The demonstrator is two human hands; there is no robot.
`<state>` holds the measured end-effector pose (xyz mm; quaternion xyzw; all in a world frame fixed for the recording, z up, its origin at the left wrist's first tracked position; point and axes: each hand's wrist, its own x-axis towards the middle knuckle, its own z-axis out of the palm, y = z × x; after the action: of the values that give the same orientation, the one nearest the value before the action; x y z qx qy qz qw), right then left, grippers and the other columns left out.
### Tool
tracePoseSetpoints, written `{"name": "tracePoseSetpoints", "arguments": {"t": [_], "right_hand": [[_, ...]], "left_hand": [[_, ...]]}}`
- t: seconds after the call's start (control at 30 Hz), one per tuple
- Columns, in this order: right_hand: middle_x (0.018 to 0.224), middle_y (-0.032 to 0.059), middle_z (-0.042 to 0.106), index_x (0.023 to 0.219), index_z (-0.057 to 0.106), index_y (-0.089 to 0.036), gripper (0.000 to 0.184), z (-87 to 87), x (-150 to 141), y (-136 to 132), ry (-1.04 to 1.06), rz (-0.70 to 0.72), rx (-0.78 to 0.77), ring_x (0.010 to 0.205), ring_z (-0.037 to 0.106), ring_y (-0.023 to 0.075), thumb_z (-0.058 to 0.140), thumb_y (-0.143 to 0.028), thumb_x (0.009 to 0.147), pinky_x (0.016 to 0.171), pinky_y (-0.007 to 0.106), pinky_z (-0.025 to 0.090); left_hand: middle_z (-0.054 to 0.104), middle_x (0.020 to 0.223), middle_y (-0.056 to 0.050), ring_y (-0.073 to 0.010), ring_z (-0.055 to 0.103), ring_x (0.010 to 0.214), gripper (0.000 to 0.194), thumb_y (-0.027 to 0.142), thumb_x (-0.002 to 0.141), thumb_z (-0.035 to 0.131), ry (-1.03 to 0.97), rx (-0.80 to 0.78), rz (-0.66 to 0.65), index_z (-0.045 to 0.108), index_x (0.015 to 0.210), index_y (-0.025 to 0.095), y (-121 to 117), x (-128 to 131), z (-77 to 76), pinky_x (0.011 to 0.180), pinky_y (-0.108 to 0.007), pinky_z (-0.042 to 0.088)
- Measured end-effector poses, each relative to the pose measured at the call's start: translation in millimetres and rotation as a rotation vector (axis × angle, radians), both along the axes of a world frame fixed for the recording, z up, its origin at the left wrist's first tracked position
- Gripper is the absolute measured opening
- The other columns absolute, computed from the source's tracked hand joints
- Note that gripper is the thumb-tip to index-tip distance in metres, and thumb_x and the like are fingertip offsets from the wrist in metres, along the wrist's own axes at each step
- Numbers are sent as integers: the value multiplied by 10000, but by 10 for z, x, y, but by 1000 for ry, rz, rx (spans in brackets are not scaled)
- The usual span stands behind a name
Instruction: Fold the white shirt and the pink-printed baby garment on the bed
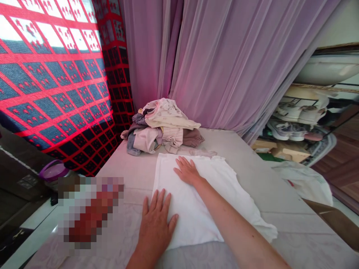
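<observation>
Left hand [155,228]: open and flat, palm down, low in the frame, pressing lightly downward
Left fingers [160,201]: slightly spread, straight, pointing forward
Left thumb [173,224]: angled out toward the right hand
Left wrist [141,256]: bare, cut off by the bottom edge of the frame
Right hand [188,172]: open, palm down, reaching farther forward than the left
Right fingers [183,161]: close together, nearly straight, angled up and to the left
Right forearm [232,220]: bare, stretched on a long diagonal from the lower edge of the frame
Hands: apart, not touching each other, both empty of any grip
</observation>
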<state>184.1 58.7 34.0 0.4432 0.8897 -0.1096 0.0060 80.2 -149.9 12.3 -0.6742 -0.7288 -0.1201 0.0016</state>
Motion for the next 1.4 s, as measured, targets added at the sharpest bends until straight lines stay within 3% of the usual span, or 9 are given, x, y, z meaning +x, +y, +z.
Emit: {"name": "tracePoseSetpoints", "arguments": {"t": [0.2,0.6,0.8,1.0,1.17,1.4], "right_hand": [[1595,76,145,1503,255,-217,613,1,-93,28,0,-89,-1,1459,114,224,231,-509,964,1154,524,74],[1597,76,136,1508,233,-201,632,-9,119,132,-11,-257,-13,1460,100,221,204,-520,962,1151,526,85],[1593,69,156,1502,251,-187,620,2,429,159,-15,-227,10,1458,111,207,200,-497,967,1158,511,78],[1604,47,102,1516,204,-214,644,5,614,253,-67,-299,-26,1463,76,204,202,-534,957,1156,519,75],[1602,43,125,1513,217,-221,625,33,673,245,-43,-287,-6,1462,83,207,196,-515,963,1160,504,79],[1603,46,107,1514,207,-199,641,-10,1029,191,-78,-411,-22,1461,81,218,175,-519,959,1145,556,89]], "left_hand": [[402,1498,-88,-328,340,1384,551,454,908,426,14,35,-2,446,1414,236,4,-16,-22,1109,-595,221],[420,1487,-96,-318,343,1383,541,441,900,441,-8,19,8,469,1398,234,19,-21,-9,1118,-577,204],[405,1496,-91,-316,334,1389,545,456,910,413,2,11,1,458,1406,232,31,-50,-37,1109,-587,219],[403,1497,-91,-310,325,1394,553,479,917,388,15,0,-9,445,1415,245,42,-93,-85,1113,-572,218],[413,1491,-88,-304,329,1393,553,477,912,385,24,-17,3,458,1407,241,47,-72,-36,1112,-565,220],[400,1498,-83,-300,323,1396,555,468,902,387,47,-62,32,473,1395,228,55,-36,49,1115,-567,206]]}}
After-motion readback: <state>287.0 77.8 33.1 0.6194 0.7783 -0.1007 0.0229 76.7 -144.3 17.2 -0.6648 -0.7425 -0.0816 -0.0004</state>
